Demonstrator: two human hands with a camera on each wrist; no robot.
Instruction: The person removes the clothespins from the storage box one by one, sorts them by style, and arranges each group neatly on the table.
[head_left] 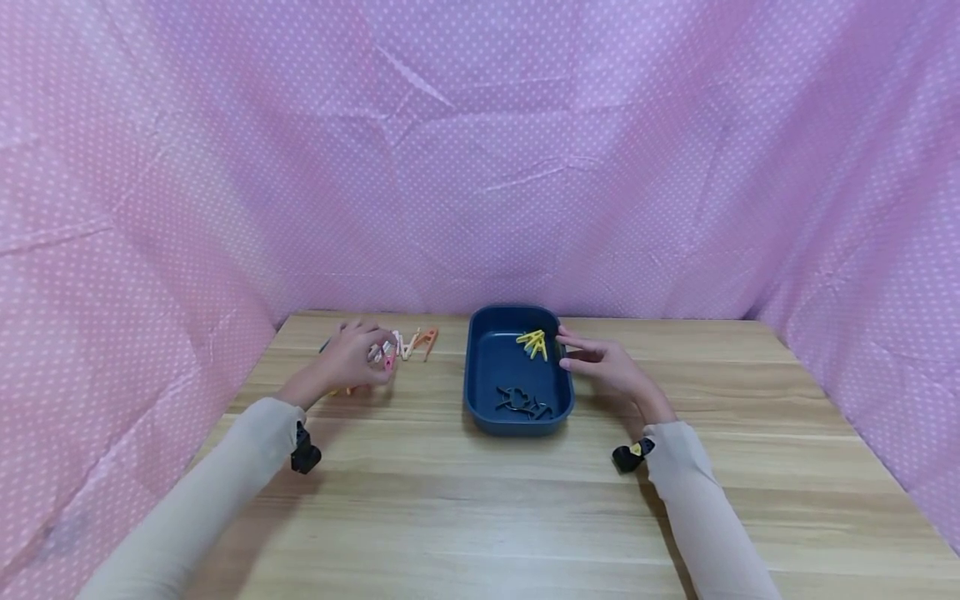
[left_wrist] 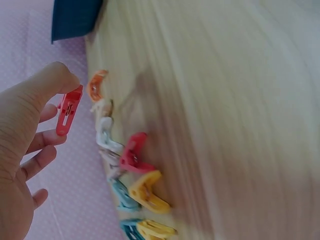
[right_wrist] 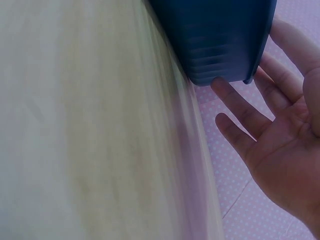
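Note:
My left hand pinches a red clothespin between thumb and fingertip, raised over the left part of the table. Below it lies a row of clothespins: an orange one, a white one, a second red one, a yellow one and teal ones. On the right side, my right hand has its fingers fairly straight, fingertips right at the wall and rim of a dark blue bin. Inside the bin are yellow clothespins at the far end and dark ones at the near end.
The wooden table carries the bin near its back edge. A pink dotted curtain hangs behind it and along both sides. Each wrist wears a small black camera, one on the left and one on the right.

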